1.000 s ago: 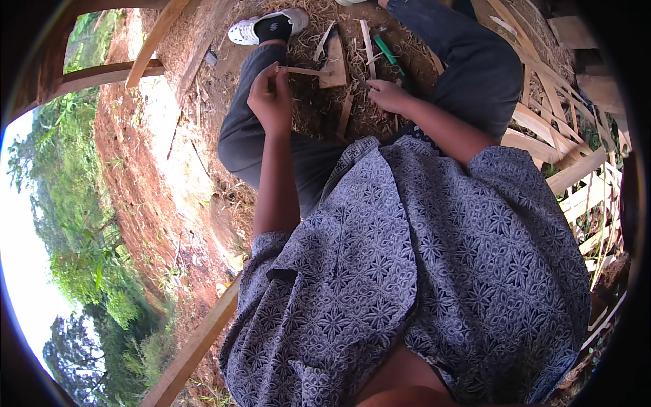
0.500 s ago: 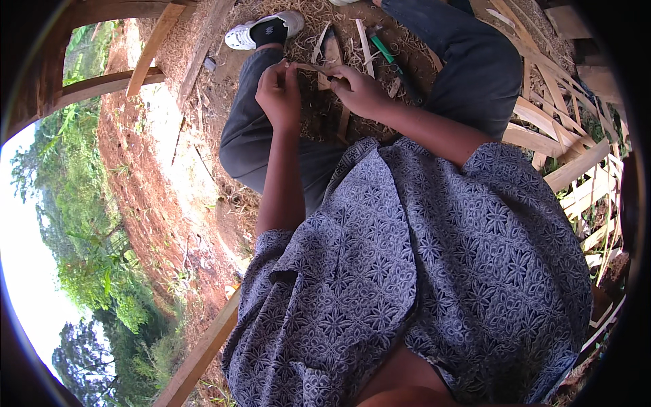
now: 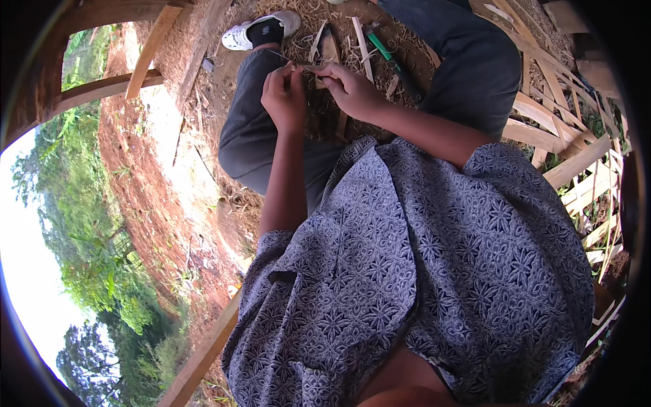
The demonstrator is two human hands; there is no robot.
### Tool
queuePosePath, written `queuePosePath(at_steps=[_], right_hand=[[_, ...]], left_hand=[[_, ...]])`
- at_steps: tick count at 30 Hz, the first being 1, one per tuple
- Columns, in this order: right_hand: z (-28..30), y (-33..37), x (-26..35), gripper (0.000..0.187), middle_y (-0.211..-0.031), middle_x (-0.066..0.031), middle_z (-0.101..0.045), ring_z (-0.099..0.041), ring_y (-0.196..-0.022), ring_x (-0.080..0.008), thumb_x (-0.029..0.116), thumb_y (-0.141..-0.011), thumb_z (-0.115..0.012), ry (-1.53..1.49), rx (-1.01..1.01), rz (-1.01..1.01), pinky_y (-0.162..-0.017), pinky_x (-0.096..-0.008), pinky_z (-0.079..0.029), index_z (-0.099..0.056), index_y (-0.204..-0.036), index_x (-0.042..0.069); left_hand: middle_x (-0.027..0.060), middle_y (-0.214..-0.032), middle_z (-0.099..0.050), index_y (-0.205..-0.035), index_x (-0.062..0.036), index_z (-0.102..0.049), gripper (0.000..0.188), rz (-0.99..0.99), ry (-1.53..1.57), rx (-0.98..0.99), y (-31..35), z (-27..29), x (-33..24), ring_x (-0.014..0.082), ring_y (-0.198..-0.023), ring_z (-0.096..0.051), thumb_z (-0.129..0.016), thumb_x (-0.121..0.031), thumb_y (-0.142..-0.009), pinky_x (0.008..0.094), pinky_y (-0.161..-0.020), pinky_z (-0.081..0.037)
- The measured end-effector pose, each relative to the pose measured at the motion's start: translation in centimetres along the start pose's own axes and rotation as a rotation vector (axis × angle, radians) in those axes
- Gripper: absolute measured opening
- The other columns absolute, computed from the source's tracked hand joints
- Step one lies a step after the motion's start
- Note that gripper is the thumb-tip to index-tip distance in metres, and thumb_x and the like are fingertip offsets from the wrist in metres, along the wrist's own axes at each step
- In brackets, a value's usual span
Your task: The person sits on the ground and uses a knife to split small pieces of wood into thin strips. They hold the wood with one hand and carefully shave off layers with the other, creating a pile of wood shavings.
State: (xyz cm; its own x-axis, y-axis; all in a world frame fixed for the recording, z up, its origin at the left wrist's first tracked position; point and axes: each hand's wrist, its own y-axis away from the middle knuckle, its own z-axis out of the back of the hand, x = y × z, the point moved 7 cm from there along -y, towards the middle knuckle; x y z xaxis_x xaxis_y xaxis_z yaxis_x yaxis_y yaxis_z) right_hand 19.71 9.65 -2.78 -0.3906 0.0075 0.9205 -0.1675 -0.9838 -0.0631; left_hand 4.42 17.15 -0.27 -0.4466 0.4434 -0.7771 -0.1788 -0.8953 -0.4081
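Observation:
Both my hands are up over the ground between my bent legs, close together. My left hand (image 3: pixel 285 98) is closed, its thumb and fingers pinching a thin pale strip of wood (image 3: pixel 308 67) whose slim end pokes out past the fingertips. Across from it, my right hand (image 3: pixel 354 91) pinches the strip's other side between thumb and forefinger. Whether a small blade is also in the right hand is hidden by the fingers. Beyond the hands lie a flat wooden piece (image 3: pixel 330 49) with a dark edge, a pale slat (image 3: pixel 363 47) and a hammer-like tool (image 3: pixel 385 53) with a green and black handle.
Curled shavings (image 3: pixel 308 20) litter the ground around my shoe (image 3: pixel 261 30). At the right, long split slats (image 3: pixel 549 125) lie in a tangled heap. Wooden beams (image 3: pixel 152 51) stand at the upper left, with a red earth slope (image 3: pixel 146 197) beyond. Another beam (image 3: pixel 203 346) runs at the lower left.
My hands have come slightly closer together, the left shifting a little right. A slim end of the strip now sticks out beyond the left fingers.

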Motion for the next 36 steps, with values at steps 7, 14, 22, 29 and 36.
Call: queuePosePath(at_steps=[7,14,22,29,36], right_hand=[[-1.6,-0.3,-2.7,0.027,-0.100,-0.0175,-0.073,-0.073,-0.094,-0.0365,0.023,-0.104,-0.054,-0.012,0.072,-0.114,-0.079,-0.0465,-0.055,-0.059,-0.128,0.011],[-1.4,0.5,-11.0,0.027,-0.100,-0.0192,-0.072,-0.071,-0.094,-0.0412,0.025,-0.105,-0.048,0.295,0.190,-0.372,-0.079,-0.0531,-0.054,-0.060,-0.125,0.012],[-2.0,2.0,-4.0,0.030,-0.099,-0.0164,-0.074,-0.073,-0.092,-0.0359,0.023,-0.104,-0.057,-0.031,0.013,-0.112,-0.078,-0.0456,-0.055,-0.059,-0.131,0.012],[-2.9,0.2,1.5,0.028,-0.113,-0.0109,-0.074,-0.074,-0.097,-0.0276,0.020,-0.105,-0.057,-0.045,0.071,0.044,-0.083,-0.0388,-0.056,-0.061,-0.131,0.010],[-3.1,2.4,-2.6,0.029,-0.107,-0.0119,-0.075,-0.074,-0.094,-0.0322,0.026,-0.103,-0.058,-0.006,0.072,-0.105,-0.081,-0.0437,-0.056,-0.061,-0.130,0.015]], left_hand=[[0.0148,-0.092,-0.075,-0.095,0.0014,-0.070,0.013,-0.056,-0.014,-0.038,0.9,0.5,-0.4,0.0230,-0.079,-0.073,-0.077,-0.008,-0.091,0.0340,-0.073,-0.057],[0.0141,-0.093,-0.075,-0.097,0.0007,-0.071,0.015,-0.099,-0.081,-0.032,0.5,0.4,-0.8,0.0241,-0.078,-0.072,-0.078,-0.010,-0.090,0.0353,-0.073,-0.057],[0.0128,-0.089,-0.074,-0.098,-0.0008,-0.072,0.012,-0.058,-0.105,-0.063,1.5,1.1,-1.0,0.0251,-0.079,-0.072,-0.077,-0.009,-0.090,0.0355,-0.073,-0.056],[0.0110,-0.091,-0.068,-0.101,-0.0005,-0.069,0.011,-0.116,-0.150,-0.047,2.0,2.8,0.2,0.0245,-0.078,-0.070,-0.074,-0.003,-0.092,0.0342,-0.069,-0.056],[0.0087,-0.099,-0.072,-0.104,0.0002,-0.066,0.018,0.047,-0.002,-0.064,3.9,2.8,-0.2,0.0161,-0.091,-0.073,-0.077,-0.007,-0.092,0.0308,-0.074,-0.060]])
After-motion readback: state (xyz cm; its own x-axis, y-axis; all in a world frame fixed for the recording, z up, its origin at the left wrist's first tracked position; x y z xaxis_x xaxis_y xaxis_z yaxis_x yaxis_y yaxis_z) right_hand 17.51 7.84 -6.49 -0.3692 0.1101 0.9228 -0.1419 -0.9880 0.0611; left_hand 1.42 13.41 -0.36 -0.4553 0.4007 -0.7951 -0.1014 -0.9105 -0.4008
